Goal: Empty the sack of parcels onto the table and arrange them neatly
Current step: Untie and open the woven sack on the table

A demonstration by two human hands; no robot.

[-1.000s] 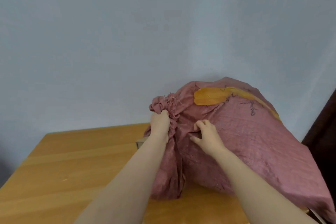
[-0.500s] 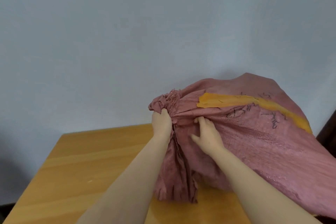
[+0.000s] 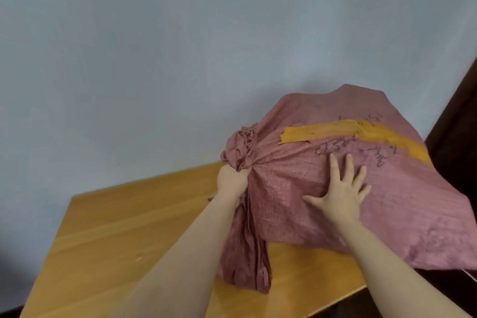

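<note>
Pale blue-grey wall [image 3: 154,59] fills the upper half of the view and meets the far edge of a light orange-brown wooden surface [image 3: 116,240]. The left edge of this surface slants toward the near left corner, and a broad stretch of bare wood lies open on the left. A bulging dusty-pink woven plastic sack [image 3: 413,214] sits on the right part of the surface, and what it holds is hidden. Its right side spreads past the near right edge of the surface, close to a dark brown panel [image 3: 459,124] at the right margin. The left hand [image 3: 231,178] is clenched around the gathered neck of the sack [image 3: 238,147], with the crumpled mouth bunched above the fist. A loose pleated tail of fabric [image 3: 245,266] hangs below the fist down onto the wood. The right hand [image 3: 340,188] lies flat on the near face of the sack, fingers straight and spread, grasping nothing. A wrinkled strip of yellow-orange tape [image 3: 335,129] runs across the upper face of the sack. Dark handwritten scrawl [image 3: 333,148] sits beside it, just above the right fingertips, too loose to read.
</note>
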